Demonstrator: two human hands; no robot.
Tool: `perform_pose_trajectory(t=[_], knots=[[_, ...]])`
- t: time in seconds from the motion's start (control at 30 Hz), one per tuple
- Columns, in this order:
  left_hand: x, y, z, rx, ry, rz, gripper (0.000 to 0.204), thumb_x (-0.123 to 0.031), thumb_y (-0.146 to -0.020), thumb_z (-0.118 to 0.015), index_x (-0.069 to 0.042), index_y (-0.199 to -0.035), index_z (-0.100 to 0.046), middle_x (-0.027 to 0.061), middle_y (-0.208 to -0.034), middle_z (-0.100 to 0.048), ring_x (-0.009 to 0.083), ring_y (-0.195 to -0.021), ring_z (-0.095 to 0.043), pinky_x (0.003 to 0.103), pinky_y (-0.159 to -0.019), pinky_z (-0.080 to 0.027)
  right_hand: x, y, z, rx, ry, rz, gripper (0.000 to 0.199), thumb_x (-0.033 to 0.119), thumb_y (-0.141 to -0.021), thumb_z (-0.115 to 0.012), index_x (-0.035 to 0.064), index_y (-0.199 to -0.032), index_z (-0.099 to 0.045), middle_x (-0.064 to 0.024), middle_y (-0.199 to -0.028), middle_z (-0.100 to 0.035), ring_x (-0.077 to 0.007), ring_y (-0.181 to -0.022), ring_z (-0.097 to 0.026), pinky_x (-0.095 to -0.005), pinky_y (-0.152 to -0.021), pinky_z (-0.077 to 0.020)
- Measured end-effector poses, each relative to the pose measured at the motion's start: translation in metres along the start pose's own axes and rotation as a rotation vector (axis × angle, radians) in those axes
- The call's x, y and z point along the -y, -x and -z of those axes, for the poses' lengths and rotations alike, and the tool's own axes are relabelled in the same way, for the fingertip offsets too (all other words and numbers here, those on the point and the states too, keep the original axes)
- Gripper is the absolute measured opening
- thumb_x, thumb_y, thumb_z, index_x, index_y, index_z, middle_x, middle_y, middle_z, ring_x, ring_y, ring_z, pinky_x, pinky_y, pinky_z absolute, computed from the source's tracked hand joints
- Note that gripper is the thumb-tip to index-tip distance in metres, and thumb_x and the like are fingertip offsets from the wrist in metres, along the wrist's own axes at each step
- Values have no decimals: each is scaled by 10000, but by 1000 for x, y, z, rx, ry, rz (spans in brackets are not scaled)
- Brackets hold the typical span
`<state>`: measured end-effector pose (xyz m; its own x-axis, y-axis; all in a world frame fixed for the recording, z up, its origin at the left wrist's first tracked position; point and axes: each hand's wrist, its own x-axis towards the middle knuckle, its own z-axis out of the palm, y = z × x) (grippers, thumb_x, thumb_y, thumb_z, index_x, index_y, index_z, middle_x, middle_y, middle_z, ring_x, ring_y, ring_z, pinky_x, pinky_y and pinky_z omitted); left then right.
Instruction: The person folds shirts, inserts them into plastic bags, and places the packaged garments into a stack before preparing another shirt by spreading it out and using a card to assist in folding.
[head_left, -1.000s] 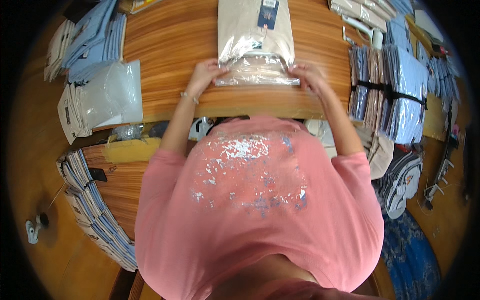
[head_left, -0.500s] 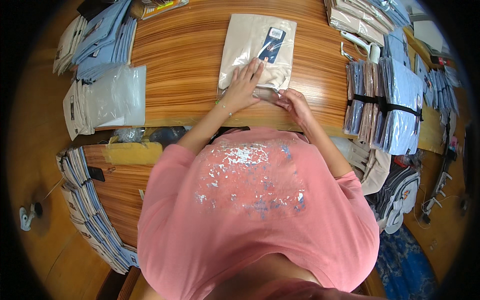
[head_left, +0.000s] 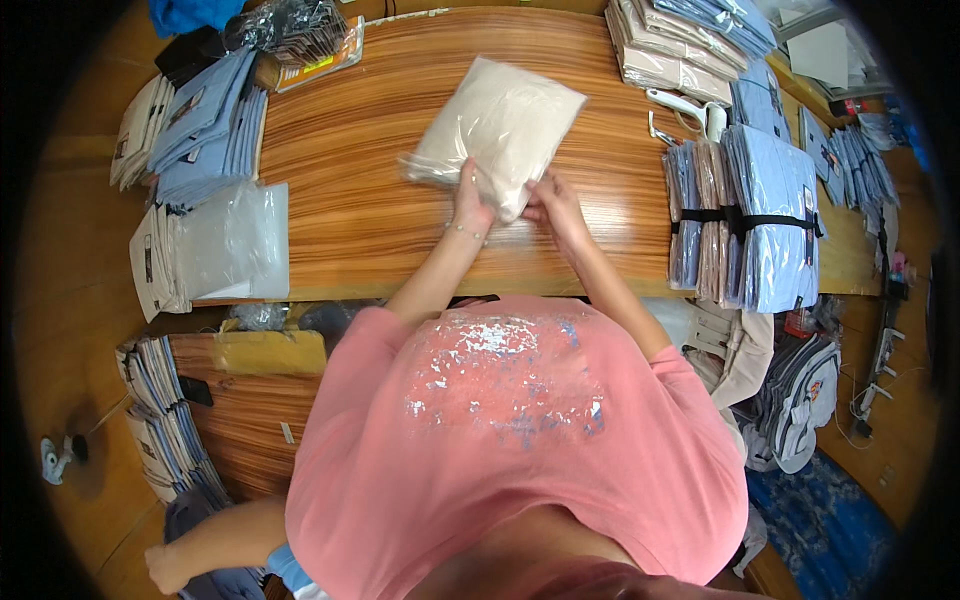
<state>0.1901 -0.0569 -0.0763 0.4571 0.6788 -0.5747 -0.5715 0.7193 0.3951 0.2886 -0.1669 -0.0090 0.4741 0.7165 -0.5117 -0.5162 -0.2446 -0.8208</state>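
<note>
Both hands, left hand (head_left: 470, 205) and right hand (head_left: 552, 205), are pinching the near corner of a beige folded garment in a clear plastic bag (head_left: 497, 132) on the wooden table (head_left: 350, 190); bagging looks finished; the pack is not yet stacked.

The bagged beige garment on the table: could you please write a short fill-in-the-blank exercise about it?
1. The bagged beige garment lies on a ____ table.
2. Both hands, left hand and right hand, grip its ____ edge.
3. The strapped bundle lies to the garment's ____.

Missing words: wooden; near; right
</note>
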Motion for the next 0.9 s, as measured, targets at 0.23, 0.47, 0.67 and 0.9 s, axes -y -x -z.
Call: perform_pose_trajectory(t=[0.23,0.47,0.67,0.9], knots=[[7,65,17,297,-520,449,355,-268,-941,-446,4,-1166,-486,163,-1231,-502,227,-1079,-528,358,-915,-448,20,-54,62,-81,748,167,534,59,-787,-610,4,-1279,-410,-108,-792,-649,-179,-735,-621,-284,-612,-496],[-52,60,22,692,-1914,-1137,198,-108,-830,-542,-38,-1006,-596,107,-995,-606,291,-940,-579,371,-792,-469,-6,-18,-2,75,1363,940,174,105,-716,-629,83,-888,-615,-91,-872,-584,-286,-893,-543,-405,-744,-438],[-45,46,39,749,-2196,-729,256,-81,-792,-547,-22,-1041,-549,134,-1118,-530,305,-1038,-495,423,-855,-424,-19,-33,-11,142,1713,935,309,120,-683,-638,132,-983,-564,-48,-960,-549,-245,-981,-499,-433,-787,-392],[-28,51,57,676,-2205,-1176,290,-68,-798,-491,62,-1057,-501,211,-1264,-419,350,-1194,-379,453,-985,-342,-11,-48,-16,67,1615,1283,361,142,-717,-628,98,-1048,-491,-72,-1091,-561,-262,-1078,-507,-468,-850,-431]])
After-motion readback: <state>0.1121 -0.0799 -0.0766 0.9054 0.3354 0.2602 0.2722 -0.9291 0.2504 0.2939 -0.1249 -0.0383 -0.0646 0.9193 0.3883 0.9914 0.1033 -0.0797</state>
